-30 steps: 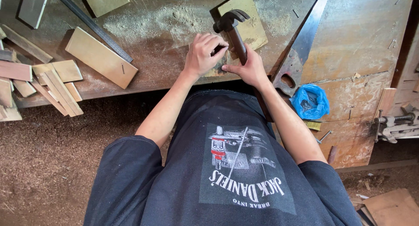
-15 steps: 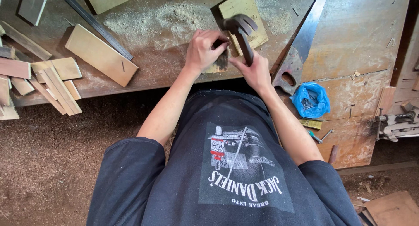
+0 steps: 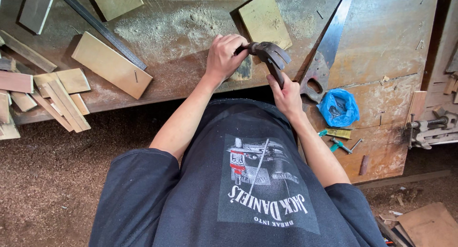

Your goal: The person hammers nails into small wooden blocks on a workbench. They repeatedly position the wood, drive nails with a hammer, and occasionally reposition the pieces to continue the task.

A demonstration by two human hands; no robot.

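Seen from above, a person in a dark printed T-shirt leans over a worn wooden desk [image 3: 381, 42] dusted with sawdust [image 3: 181, 25]. The right hand [image 3: 287, 95] is clamped around the handle of a claw hammer [image 3: 269, 54], whose dark metal head sits just above the desk's near edge, claws pointing right. The left hand [image 3: 225, 55] is curled shut, pressing down on a small wood block [image 3: 243, 70] at the desk edge, right beside the hammer head; whether a nail is pinched in the fingers cannot be told. The two hands sit close together, almost touching at the hammer head. Just beyond them lies a flat square board [image 3: 265, 19]. To the right, a handsaw [image 3: 327, 51] lies slanted on the desk, its handle near the right hand. A long dark ruler [image 3: 105, 30] and a pale rectangular board [image 3: 110, 65] lie to the left, with a heap of wood offcuts [image 3: 43, 94] at the far left edge. A crumpled blue bag [image 3: 338, 108] rests lower right.
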